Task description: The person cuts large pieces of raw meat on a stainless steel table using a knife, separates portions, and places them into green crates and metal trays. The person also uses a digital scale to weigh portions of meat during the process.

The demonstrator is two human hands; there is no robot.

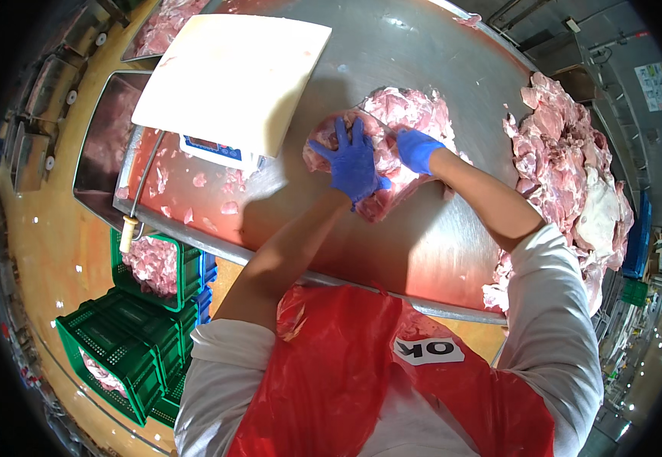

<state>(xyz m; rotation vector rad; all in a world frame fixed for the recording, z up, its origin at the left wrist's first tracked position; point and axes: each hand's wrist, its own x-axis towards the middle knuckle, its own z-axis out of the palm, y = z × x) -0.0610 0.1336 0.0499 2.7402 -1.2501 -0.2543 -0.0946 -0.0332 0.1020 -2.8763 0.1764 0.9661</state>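
A large piece of raw pink meat (411, 110) with pale fat lies on the metal work table (354, 68). My left hand (352, 164), in a blue glove, presses flat on the meat's left part with its fingers spread. Just to its right, my right hand (419, 150), gloved in blue too, is closed around a knife. The thin blade (375, 119) runs from the fist toward the upper left across the meat; the fingers hide the handle.
A big heap of raw meat (567, 160) covers the table's right side. A pale board (232, 76) rests over a scale (213, 148) at left, near meat scraps (230, 208) and a wooden-handled hook (127, 232). Green crates (110, 331) with meat stand below, beside a metal bin (102, 145).
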